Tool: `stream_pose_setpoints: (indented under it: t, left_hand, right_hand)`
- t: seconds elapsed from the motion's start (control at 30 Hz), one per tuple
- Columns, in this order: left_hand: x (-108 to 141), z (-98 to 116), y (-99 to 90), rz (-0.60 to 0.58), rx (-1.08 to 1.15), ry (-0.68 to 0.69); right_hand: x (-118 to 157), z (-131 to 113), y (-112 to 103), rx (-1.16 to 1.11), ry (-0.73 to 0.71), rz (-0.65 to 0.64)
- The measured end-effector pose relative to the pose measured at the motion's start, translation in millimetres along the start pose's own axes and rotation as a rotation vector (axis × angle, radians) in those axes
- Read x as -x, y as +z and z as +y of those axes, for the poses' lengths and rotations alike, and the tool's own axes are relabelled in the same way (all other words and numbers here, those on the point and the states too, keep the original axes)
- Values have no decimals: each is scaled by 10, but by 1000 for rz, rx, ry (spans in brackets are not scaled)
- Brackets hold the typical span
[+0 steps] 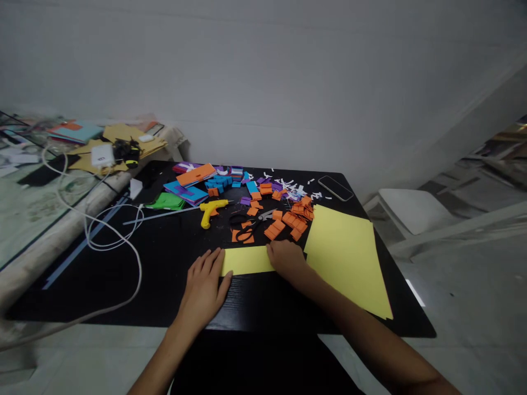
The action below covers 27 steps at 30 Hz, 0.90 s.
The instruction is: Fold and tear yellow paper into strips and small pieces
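Observation:
A yellow paper strip [247, 260] lies flat across the black table between my two hands. My left hand [206, 282] rests on the strip's left end, palm down with its fingers stretched out. At the right end, my right hand [287, 258] is closed, its fingers curled at the paper's edge. Just beyond the strip are black-handled scissors [250, 225] and orange folded pieces [273, 230]. Large yellow sheets [348, 258] lie to the right, partly behind my right forearm.
A yellow glue gun [211, 212] lies beyond my left hand. Blue pieces [217, 184], green paper [168, 201] and white scraps [292, 189] spread along the back. A phone [335, 188] is at the back right. A white cable [138, 269] loops over the left side.

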<state>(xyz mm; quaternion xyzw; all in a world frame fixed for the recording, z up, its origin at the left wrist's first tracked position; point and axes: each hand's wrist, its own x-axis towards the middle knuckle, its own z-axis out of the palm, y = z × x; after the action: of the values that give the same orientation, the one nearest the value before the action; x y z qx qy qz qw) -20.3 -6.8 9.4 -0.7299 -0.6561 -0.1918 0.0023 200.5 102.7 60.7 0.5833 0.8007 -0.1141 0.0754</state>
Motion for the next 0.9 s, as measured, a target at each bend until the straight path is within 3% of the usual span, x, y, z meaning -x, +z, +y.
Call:
stream_pose_setpoints:
  t: [0.2,0.37,0.57,0.9]
  left_hand:
    - [1,-4,12,4,8,-1]
    - [1,-7,8,15,14,0]
    - [0,-1,6,4,14,-2]
    - [1,5,2,6,8,-3]
  right_hand:
    - [-73,-514,49,-32,-192,6]
    - [-122,-697,63,-50,-237,34]
    - [-116,-535,22,-45,-141,21]
    - [-59,61,0,-43,80,-2]
